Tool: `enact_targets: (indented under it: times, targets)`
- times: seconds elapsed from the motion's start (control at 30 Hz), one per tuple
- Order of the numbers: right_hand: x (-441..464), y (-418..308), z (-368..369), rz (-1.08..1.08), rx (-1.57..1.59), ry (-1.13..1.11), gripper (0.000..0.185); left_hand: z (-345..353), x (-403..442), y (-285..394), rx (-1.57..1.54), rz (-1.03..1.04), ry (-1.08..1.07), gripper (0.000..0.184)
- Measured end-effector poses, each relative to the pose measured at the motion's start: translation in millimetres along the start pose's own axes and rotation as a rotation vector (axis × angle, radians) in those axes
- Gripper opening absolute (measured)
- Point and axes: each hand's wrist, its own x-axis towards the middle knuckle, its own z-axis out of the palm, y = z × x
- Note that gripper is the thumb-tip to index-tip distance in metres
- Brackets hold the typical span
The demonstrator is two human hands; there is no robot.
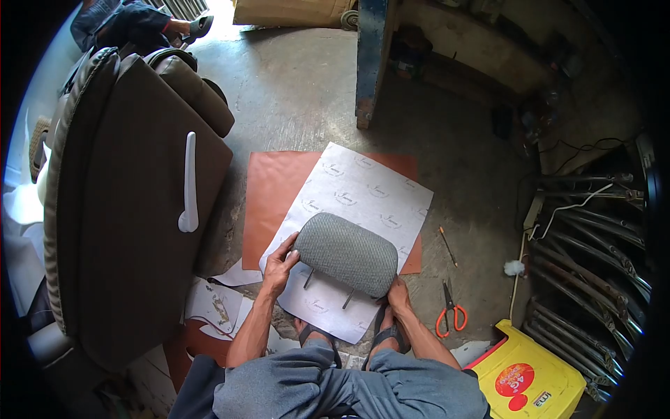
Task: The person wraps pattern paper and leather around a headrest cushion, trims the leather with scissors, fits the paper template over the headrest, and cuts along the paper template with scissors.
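A grey woven headrest (345, 255) with two metal posts pointing toward me is held over a white printed sheet (370, 185). My left hand (280, 265) grips its left end, thumb on the near edge. At the lower right corner, my right hand (398, 297) holds the other end, its fingers partly hidden beneath. Under the white sheet lies a larger brown-orange sheet (269, 188) on the floor. Orange-handled scissors (451, 313) and a pencil (448, 247) rest on the floor to the right.
A large dark seat (139, 209) with a white lever stands at the left. A yellow box (534, 377) is at the lower right, near stacked metal tubes (586, 258). A blue post (370, 63) rises ahead. Another person (132, 28) is at the upper left.
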Motion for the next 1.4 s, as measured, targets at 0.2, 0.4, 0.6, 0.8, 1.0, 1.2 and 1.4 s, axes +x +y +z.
enact_targets:
  times: [0.2, 0.4, 0.6, 0.8, 1.0, 1.2, 1.4]
  targets:
    - [-27, -50, 0, -0.089, -0.251, 0.103, 0.070, -11, -19, -21, -0.159, -0.017, 0.012, 0.050]
    - [-37, -79, -3, 0.008, -0.238, 0.051, 0.075, -6, -20, -15, -0.110, -0.080, 0.100, 0.048]
    - [-21, -50, -5, 0.060, -0.145, -0.014, 0.069, -13, -13, -18, -0.034, -0.102, 0.053, 0.048]
    - [-13, -31, -4, 0.037, -0.016, -0.029, 0.066, -13, -7, -20, -0.029, -0.070, 0.034, 0.049]
    - [-16, -38, -5, 0.131, -0.075, -0.013, 0.069, -13, -7, -18, -0.024, -0.086, 0.038, 0.048]
    - [-38, -92, -5, 0.223, 0.007, -0.050, 0.070, -13, -8, -18, -0.030, -0.092, 0.030, 0.048]
    - [-26, -70, -5, 0.123, -0.055, -0.045, 0.065, -12, -8, -16, -0.022, -0.089, 0.029, 0.048]
